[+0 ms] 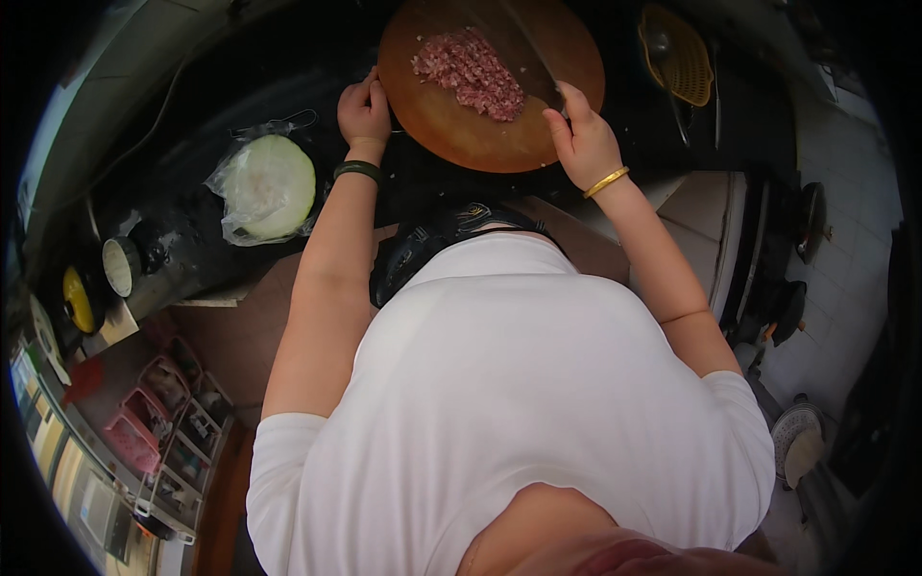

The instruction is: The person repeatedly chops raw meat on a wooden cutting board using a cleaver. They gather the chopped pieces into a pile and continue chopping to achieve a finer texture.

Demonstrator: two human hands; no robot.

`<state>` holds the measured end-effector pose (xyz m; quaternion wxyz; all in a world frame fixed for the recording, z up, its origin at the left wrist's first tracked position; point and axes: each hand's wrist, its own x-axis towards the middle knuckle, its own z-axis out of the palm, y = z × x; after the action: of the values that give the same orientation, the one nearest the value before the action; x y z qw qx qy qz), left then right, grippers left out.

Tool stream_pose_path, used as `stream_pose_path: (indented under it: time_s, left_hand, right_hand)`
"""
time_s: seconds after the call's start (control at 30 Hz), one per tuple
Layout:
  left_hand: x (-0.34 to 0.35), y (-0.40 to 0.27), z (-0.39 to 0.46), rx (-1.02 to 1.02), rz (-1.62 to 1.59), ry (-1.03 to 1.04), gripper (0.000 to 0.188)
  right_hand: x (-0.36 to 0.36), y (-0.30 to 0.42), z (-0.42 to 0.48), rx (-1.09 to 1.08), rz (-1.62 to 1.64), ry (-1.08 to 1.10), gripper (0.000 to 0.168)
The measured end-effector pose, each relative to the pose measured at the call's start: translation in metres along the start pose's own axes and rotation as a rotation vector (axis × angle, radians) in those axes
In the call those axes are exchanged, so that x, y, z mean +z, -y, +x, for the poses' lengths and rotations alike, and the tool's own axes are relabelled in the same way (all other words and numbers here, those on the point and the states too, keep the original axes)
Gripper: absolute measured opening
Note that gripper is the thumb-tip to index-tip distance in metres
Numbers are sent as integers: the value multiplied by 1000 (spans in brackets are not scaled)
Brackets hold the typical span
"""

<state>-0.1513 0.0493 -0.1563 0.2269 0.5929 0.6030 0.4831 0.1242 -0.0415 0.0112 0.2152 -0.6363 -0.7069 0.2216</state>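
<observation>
A round wooden chopping board [461, 147] lies on the dark counter in front of me, with a heap of minced meat [472, 72] on it. At the board's left rim is my left hand [364, 111], its thumb and fingers against the edge. My right hand [591, 140] is over the board's right side, closed around what looks like the handle of a cleaver, mostly hidden by the hand. The wide cleaver blade [522, 47] reaches up and left over the board, right of the meat; its brownish reflection blurs its outline.
Left of my left arm, a cut pale-green melon or gourd [277, 187] sits partly wrapped in clear plastic. A bowl [121, 266] is farther left. A yellow plastic strainer basket [684, 65] with a ladle is at the upper right. Pink baskets [137, 439] fill a rack at lower left.
</observation>
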Motion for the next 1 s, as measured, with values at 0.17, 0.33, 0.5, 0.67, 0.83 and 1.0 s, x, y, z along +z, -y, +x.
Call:
stream_pose_path:
  time_s: [0.17,0.33,0.5,0.67,0.83,1.0]
  left_hand:
    - [2,0,-5,73,14,-20,24]
    - [0,-2,-4,6,19,13,25]
    - [0,-1,0,59,22,-23,26]
    - [1,-6,-5,13,9,23,25]
    - [-1,-3,-1,31,63,-7,25]
    - [3,-1,-3,30,33,10,25]
  right_hand:
    - [-1,-16,9,159,-156,246,36]
    - [15,-11,0,35,-168,124,34]
    - [-13,3,-1,39,-67,101,36]
    - [15,-16,-6,116,-206,255,37]
    - [-15,2,-5,1,-5,15,37]
    - [7,-1,5,38,-160,231,31]
